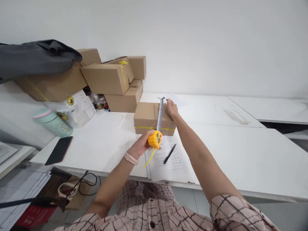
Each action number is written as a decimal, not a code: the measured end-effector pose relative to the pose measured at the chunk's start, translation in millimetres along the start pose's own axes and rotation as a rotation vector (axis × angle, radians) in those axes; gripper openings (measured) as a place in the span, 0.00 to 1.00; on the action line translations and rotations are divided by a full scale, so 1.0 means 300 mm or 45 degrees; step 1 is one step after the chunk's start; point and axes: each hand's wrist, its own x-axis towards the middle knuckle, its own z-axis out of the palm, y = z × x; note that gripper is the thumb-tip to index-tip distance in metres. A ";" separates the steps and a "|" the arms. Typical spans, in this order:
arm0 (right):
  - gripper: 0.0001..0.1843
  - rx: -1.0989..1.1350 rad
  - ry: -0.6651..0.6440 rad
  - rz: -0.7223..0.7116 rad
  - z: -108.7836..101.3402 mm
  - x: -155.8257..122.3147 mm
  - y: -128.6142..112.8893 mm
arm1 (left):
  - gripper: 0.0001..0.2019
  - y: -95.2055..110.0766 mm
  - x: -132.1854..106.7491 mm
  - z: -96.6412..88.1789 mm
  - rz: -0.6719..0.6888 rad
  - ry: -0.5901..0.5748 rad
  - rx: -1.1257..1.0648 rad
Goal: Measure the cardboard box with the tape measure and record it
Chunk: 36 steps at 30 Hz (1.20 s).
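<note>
My left hand (142, 143) is closed around a yellow tape measure (154, 139), just in front of a closed cardboard box (148, 111). From the case, the pulled-out blade (160, 115) runs across the box top to a little past its far edge. A yellow wrist strap dangles from the case. My right hand (172, 108) is at the far right edge of the box, fingers curled against it beside the blade's end. Below the box lie printed sheets (169, 170) with a black pen (169, 154) on top.
Several cardboard boxes (105, 78) are stacked at the back left, with a dark grey bag (29, 61) over some. A mint tumbler (53, 122) leans near a white box (80, 110). A black phone (59, 150) lies by the left edge of the white table (223, 149).
</note>
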 end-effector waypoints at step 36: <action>0.29 -0.769 -0.086 -0.217 0.077 -0.006 -0.070 | 0.21 0.034 0.100 0.057 -0.109 0.151 -0.161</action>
